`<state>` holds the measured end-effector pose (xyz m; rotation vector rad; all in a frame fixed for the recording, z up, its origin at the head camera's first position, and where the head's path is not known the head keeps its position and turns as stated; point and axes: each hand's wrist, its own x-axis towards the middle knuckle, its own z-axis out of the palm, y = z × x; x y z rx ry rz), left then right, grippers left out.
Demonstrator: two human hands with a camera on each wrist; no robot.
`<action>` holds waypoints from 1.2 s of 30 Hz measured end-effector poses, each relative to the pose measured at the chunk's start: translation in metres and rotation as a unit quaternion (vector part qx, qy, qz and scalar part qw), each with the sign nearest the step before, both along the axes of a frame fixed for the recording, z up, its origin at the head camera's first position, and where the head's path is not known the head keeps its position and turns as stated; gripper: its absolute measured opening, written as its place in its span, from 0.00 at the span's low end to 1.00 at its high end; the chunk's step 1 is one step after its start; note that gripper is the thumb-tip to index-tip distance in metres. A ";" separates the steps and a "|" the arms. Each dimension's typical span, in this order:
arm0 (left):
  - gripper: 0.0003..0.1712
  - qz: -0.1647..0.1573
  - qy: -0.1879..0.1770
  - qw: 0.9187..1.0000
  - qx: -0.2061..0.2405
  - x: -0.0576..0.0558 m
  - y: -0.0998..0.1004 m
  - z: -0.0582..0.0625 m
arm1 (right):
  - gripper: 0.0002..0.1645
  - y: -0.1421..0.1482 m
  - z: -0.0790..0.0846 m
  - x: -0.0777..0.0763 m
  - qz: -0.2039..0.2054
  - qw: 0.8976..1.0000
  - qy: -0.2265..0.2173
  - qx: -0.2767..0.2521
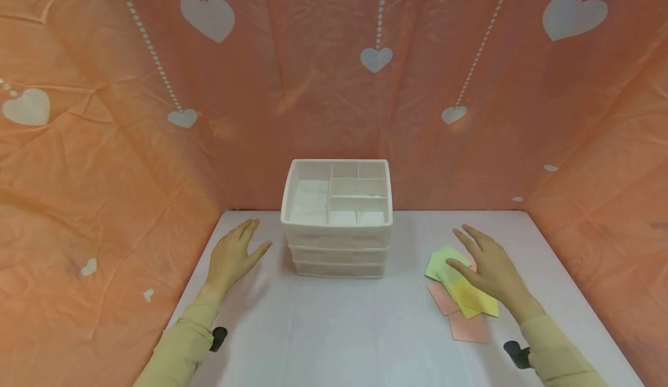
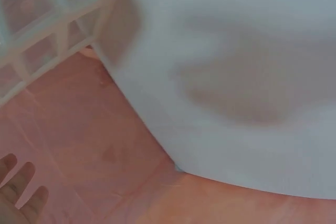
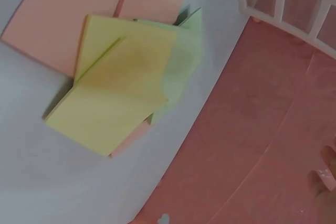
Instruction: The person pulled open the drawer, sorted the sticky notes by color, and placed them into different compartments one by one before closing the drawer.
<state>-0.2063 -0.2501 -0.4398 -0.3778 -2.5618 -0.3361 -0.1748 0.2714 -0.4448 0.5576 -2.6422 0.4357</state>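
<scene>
My left hand [image 1: 229, 262] hovers with spread fingers left of a white plastic drawer organizer [image 1: 336, 239], holding nothing. The organizer has a divided top tray and stacked drawers below it, all pushed in. Over on the right, my right hand [image 1: 493, 268] is held above a loose pile of sticky notes, its fingers extended and apart. Yellow notes [image 3: 113, 95] overlap green notes [image 3: 186, 56] and pink notes [image 3: 58, 19]. In the head view this hand covers part of the pile. Only fingertips [image 2: 34, 203] of the left hand show in the left wrist view.
The white table [image 1: 334, 335] ends at an orange cloth backdrop [image 1: 334, 97] with pale hearts, which also rises along both sides. The organizer stands near the table's back edge. Dark wrist devices [image 1: 516, 354] are on both forearms.
</scene>
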 end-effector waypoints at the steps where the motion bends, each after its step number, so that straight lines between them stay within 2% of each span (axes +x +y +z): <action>1: 0.36 0.004 0.002 1.000 0.007 0.000 0.002 0.002 | 0.41 -0.003 0.001 0.000 0.000 1.000 -0.004 -0.008; 5: 0.36 0.016 0.003 0.999 0.038 -0.003 0.010 0.007 | 0.36 -0.015 0.004 -0.001 0.004 0.999 -0.021 -0.046; 9: 0.37 0.018 -0.021 0.996 0.084 -0.007 0.020 0.013 | 0.32 -0.028 0.005 -0.003 0.008 0.996 -0.041 -0.081; 13: 0.40 0.005 -0.049 0.991 0.123 -0.011 0.031 0.020 | 0.28 -0.041 0.006 -0.005 0.011 0.993 -0.038 -0.108; 19: 0.44 -0.017 -0.090 0.984 0.152 -0.015 0.044 0.026 | 0.24 -0.061 0.005 -0.008 0.022 0.988 -0.027 -0.153; 25: 0.44 -0.028 -0.124 0.978 0.168 -0.019 0.054 0.027 | 0.20 -0.085 0.002 -0.006 0.019 0.978 -0.024 -0.205; 31: 0.45 -0.024 -0.131 0.977 0.166 -0.023 0.062 0.026 | 0.18 -0.118 -0.008 -0.009 0.044 0.959 0.004 -0.281; 36: 0.44 -0.029 -0.131 0.977 0.163 -0.023 0.065 0.022 | 0.18 -0.147 -0.017 -0.009 0.062 0.938 -0.031 -0.339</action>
